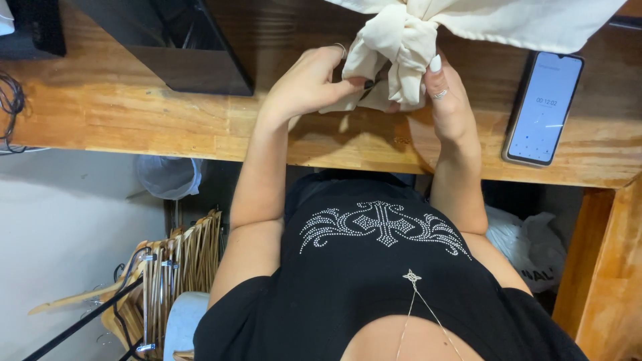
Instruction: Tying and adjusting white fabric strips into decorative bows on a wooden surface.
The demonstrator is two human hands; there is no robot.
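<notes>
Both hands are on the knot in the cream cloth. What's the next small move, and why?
Probably pull the two ends apart to snug the knot: the left hand pinches one loose tail of the cream cloth, the right hand grips the other side, and the knot looks bulky and slack.

I see the table (134, 113) running across the top of the view, my torso below its near edge. Knotted cloth (401, 40) sits on the table at the far centre, spreading off the top edge. My left hand (307, 83) touches the knot's left side, my right hand (448, 93) its right side, cloth between them. Phone (543, 107) lies flat on the table right of the right hand, apart from it. Box (180, 43) stands on the table left of the hands. Hangers (174, 267) sit below the table, lower left; a bag (528, 247) under it, lower right.
</notes>
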